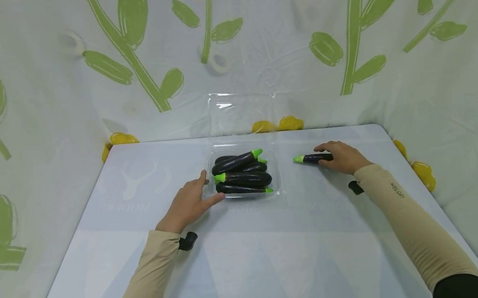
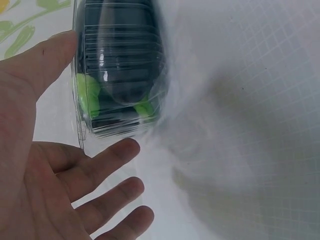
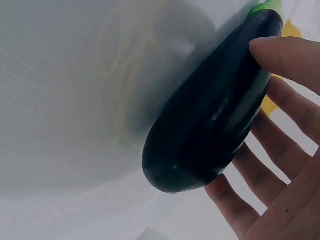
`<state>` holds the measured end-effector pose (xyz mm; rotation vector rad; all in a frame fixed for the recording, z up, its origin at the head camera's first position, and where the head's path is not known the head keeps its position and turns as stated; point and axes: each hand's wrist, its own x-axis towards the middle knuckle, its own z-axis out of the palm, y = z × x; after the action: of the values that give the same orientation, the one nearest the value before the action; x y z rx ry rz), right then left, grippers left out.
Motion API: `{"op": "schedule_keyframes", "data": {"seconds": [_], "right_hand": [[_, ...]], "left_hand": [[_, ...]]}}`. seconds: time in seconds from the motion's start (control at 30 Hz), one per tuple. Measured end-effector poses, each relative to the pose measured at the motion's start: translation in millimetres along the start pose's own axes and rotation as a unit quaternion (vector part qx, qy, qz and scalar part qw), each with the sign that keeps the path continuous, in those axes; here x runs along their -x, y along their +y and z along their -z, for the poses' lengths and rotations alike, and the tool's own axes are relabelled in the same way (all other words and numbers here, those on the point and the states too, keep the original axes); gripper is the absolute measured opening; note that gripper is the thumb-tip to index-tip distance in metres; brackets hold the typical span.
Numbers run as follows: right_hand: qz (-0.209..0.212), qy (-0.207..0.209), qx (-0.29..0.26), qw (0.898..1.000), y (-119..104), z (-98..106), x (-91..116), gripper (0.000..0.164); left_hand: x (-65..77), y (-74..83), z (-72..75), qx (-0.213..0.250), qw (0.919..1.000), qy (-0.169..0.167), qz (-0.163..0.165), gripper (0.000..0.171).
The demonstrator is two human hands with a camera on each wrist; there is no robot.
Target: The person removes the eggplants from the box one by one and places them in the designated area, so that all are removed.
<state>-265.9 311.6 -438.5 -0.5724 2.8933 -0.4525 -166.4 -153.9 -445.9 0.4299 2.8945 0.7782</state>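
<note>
A clear plastic clamshell box [image 1: 276,167] stands near the table's back edge, its lid [image 1: 242,112] raised behind it. Several dark eggplants [image 1: 246,179] with green stems lie stacked inside. My left hand [image 1: 187,203] is at the box's left front corner, fingers spread; in the left wrist view the thumb [image 2: 55,55] touches the box wall [image 2: 120,131]. To the right of the box, my right hand [image 1: 344,157] pinches a single eggplant [image 1: 310,159] between thumb and fingers. The right wrist view shows this eggplant [image 3: 210,115] with the thumb [image 3: 290,57] near its stem end.
The pale table [image 1: 249,258] has faint printed shapes. A white curtain [image 1: 263,46] with green leaves and yellow flowers hangs close behind it and along both sides. Dark wrist devices [image 1: 188,241] show at both sleeves.
</note>
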Motion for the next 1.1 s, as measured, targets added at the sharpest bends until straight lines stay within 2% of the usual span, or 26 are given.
{"op": "schedule_keyframes", "data": {"seconds": [0.57,0.83,1.1], "right_hand": [[-0.010,-0.018,-0.008,1.000,-11,3,1,0.046],[0.011,0.021,-0.011,1.000,-15,20,-3,0.049],[0.028,0.069,-0.051,0.996,-51,44,-16,0.049]], "left_hand": [[-0.1,2.3,-0.4,0.002,1.0000,-0.001,0.005,0.102],[0.3,1.5,-0.9,0.003,0.9999,-0.005,0.009,0.102],[0.6,2.0,-0.5,0.005,0.9999,-0.003,0.010,0.102]]}}
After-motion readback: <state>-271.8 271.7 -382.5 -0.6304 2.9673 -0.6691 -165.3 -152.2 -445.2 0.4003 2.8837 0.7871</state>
